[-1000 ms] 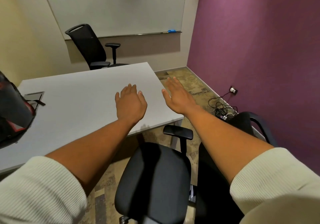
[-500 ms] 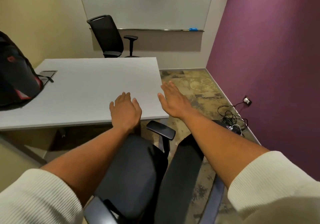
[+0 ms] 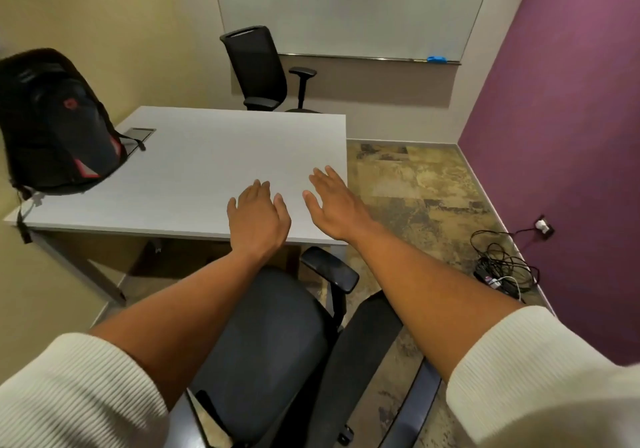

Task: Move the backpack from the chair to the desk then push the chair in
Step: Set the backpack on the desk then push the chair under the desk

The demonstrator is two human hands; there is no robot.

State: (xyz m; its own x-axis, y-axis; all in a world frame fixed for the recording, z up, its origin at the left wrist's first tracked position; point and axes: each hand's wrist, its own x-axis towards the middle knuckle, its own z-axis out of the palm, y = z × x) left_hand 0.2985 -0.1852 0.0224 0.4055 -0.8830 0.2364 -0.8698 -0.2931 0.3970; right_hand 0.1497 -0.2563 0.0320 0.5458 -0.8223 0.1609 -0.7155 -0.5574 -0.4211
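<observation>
A black backpack (image 3: 57, 121) with red accents stands on the left end of the grey desk (image 3: 194, 177), leaning toward the yellow wall. Below me is a black office chair (image 3: 270, 343), its seat bare, its armrest just under the desk's front edge and its backrest toward me at the lower right. My left hand (image 3: 258, 220) hovers palm down over the desk's near edge, fingers spread, holding nothing. My right hand (image 3: 334, 205) floats beside it near the desk's right corner, also empty with fingers apart.
A second black office chair (image 3: 259, 69) stands behind the desk under a whiteboard (image 3: 346, 7). A tangle of cables (image 3: 502, 267) with a power strip lies on the floor by the purple wall. Patterned carpet stretches to the right of the desk.
The view has swung left, bringing the backpack fully into sight on the desk. Both hands stay out in front, empty, over the desk's near edge. The chair sits lower in view.
</observation>
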